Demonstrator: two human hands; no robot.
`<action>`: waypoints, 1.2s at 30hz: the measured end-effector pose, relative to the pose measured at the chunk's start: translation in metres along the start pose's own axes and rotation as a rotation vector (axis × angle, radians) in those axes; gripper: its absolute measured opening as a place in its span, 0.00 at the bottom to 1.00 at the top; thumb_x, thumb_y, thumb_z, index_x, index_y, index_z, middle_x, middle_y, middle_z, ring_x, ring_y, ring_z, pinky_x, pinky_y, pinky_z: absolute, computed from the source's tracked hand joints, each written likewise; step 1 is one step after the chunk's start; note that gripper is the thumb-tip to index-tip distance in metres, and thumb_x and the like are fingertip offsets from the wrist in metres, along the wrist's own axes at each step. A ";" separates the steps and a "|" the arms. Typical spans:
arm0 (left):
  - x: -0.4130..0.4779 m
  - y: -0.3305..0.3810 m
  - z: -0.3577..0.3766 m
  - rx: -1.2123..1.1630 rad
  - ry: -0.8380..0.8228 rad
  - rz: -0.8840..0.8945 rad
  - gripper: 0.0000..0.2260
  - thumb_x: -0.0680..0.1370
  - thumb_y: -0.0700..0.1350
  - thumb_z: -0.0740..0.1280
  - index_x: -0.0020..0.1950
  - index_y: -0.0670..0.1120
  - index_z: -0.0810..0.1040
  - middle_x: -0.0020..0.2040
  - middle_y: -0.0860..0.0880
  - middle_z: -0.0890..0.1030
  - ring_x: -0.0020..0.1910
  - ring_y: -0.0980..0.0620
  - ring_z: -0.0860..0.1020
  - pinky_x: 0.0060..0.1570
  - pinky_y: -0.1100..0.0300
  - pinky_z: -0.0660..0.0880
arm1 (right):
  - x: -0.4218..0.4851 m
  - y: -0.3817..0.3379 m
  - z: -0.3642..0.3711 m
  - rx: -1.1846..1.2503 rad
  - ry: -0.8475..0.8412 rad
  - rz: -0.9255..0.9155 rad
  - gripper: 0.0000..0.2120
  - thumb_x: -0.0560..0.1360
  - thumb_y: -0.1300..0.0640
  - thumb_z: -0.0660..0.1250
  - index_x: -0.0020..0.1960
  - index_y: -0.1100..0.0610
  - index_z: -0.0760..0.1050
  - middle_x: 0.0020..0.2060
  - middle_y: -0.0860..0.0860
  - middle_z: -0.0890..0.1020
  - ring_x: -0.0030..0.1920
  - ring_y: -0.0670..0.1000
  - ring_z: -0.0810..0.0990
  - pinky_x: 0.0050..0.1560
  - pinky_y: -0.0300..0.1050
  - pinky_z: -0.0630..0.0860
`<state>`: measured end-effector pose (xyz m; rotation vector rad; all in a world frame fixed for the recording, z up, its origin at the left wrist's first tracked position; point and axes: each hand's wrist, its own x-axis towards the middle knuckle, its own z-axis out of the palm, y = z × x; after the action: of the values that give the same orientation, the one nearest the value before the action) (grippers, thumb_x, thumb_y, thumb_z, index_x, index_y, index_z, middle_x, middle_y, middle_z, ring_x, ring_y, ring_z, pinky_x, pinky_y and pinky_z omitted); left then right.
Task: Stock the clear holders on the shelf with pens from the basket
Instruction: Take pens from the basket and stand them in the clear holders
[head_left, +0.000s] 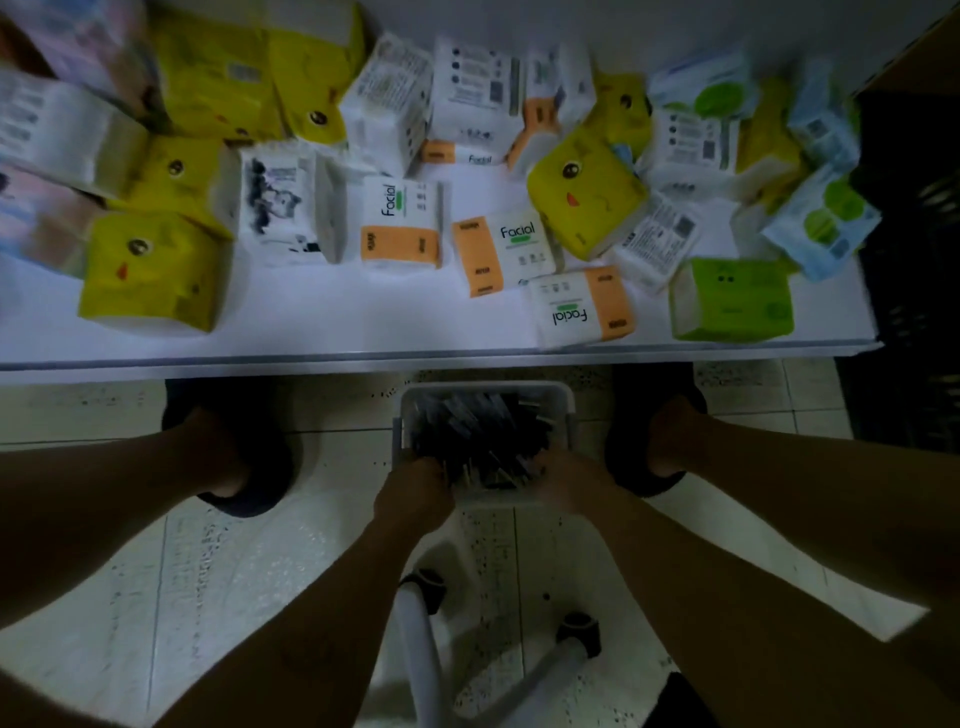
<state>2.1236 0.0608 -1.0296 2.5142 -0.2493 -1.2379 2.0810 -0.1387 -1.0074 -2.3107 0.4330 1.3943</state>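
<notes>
Both hands reach into the near end of the white basket (488, 388) on the tiled floor, the left hand (413, 493) at its left corner and the right hand (566, 480) at its right. Their fingers sink among the dark pens (478, 436), too dim to tell whether they grip any. Beyond, a white shelf (311, 338) holds tissue packs (400, 223), several orange-and-white ones reading "Facial", others yellow with a duck face.
</notes>
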 end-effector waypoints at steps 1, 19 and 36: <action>0.005 -0.003 0.000 -0.008 -0.008 0.014 0.09 0.79 0.41 0.62 0.51 0.39 0.79 0.51 0.40 0.79 0.53 0.41 0.77 0.46 0.56 0.74 | 0.000 -0.004 0.001 -0.023 -0.040 -0.016 0.17 0.80 0.61 0.59 0.68 0.63 0.72 0.63 0.58 0.76 0.63 0.58 0.75 0.64 0.50 0.72; 0.002 0.006 -0.007 -0.155 0.040 -0.225 0.12 0.78 0.45 0.65 0.53 0.37 0.78 0.49 0.40 0.81 0.45 0.44 0.81 0.43 0.56 0.76 | -0.024 -0.026 0.011 0.246 0.420 0.067 0.05 0.77 0.53 0.65 0.46 0.54 0.71 0.42 0.52 0.79 0.43 0.52 0.78 0.39 0.42 0.70; -0.029 0.051 -0.044 -0.748 0.134 -0.078 0.15 0.80 0.38 0.56 0.63 0.40 0.74 0.58 0.38 0.78 0.60 0.40 0.76 0.64 0.42 0.71 | -0.057 -0.036 -0.008 1.207 0.436 0.073 0.16 0.83 0.57 0.56 0.41 0.60 0.75 0.27 0.56 0.77 0.29 0.53 0.79 0.31 0.44 0.78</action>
<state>2.1403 0.0317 -0.9644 1.9432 0.2990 -0.9431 2.0781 -0.1084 -0.9468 -1.5079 1.1100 0.3534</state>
